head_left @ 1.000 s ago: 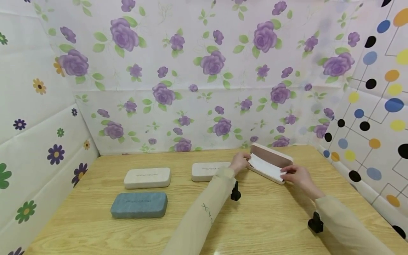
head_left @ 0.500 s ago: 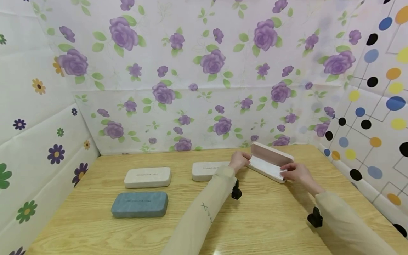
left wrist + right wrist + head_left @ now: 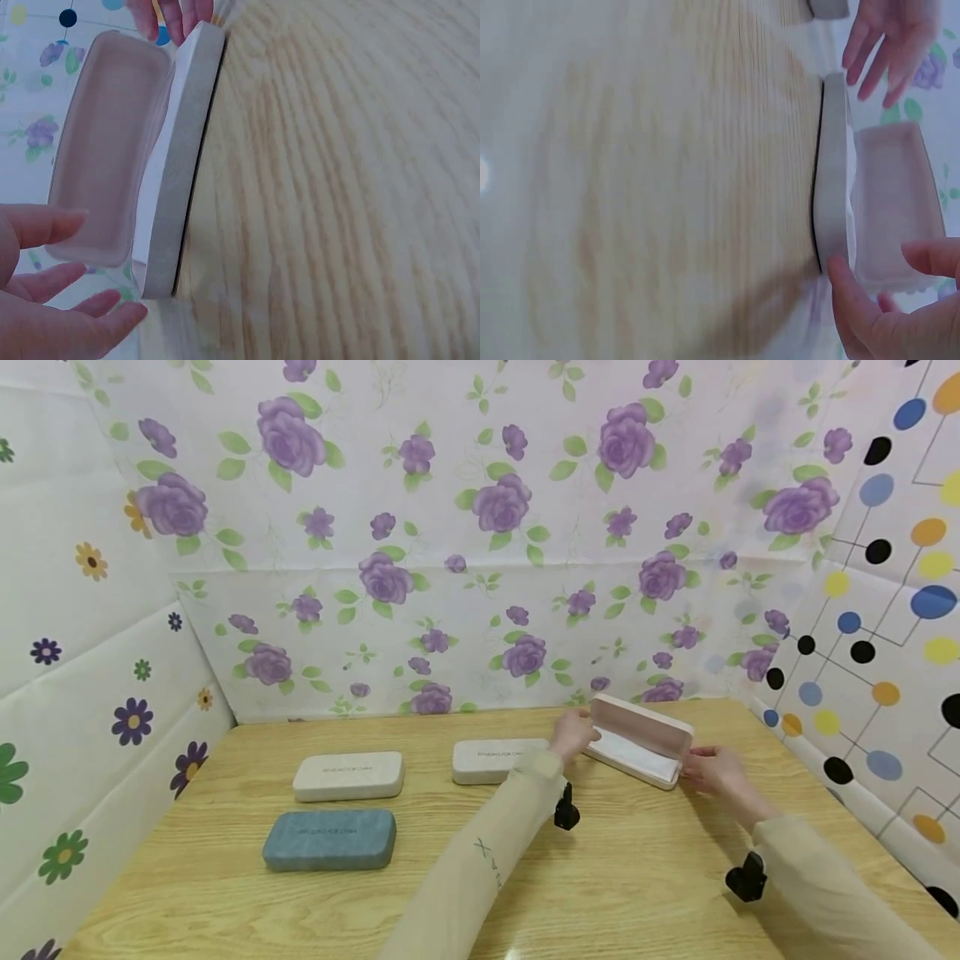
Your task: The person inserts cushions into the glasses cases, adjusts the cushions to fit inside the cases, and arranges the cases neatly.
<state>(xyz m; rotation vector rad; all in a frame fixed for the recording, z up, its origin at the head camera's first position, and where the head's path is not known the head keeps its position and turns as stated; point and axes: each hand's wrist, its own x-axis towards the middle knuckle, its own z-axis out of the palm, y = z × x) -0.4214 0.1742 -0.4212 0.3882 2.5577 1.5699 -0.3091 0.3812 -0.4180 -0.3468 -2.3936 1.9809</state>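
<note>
An eyeglass case [image 3: 642, 724] stands with its lid raised at the back right of the table, and a white cloth [image 3: 633, 755] lies flat in its base. My left hand [image 3: 574, 733] is at the case's left end; in the left wrist view its fingers [image 3: 56, 225] are spread beside that end, holding nothing. At the other end is my right hand [image 3: 715, 770]. Its fingers [image 3: 847, 289] reach around the right end in the right wrist view, one fingertip right at the base's corner, the thumb apart near the lid. What lies under the cloth is hidden.
Two closed off-white cases, one at the left [image 3: 348, 776] and one in the middle [image 3: 487, 762], and a closed blue case [image 3: 330, 841] lie on the wooden table [image 3: 600, 877]. My left forearm passes close by the middle case. A flowered sheet [image 3: 450, 635] hangs behind the table.
The cloth's raised edge has sunk down into the case. My right hand has let go of the cloth and moved right, to the case's end; my left hand has shifted slightly up and right.
</note>
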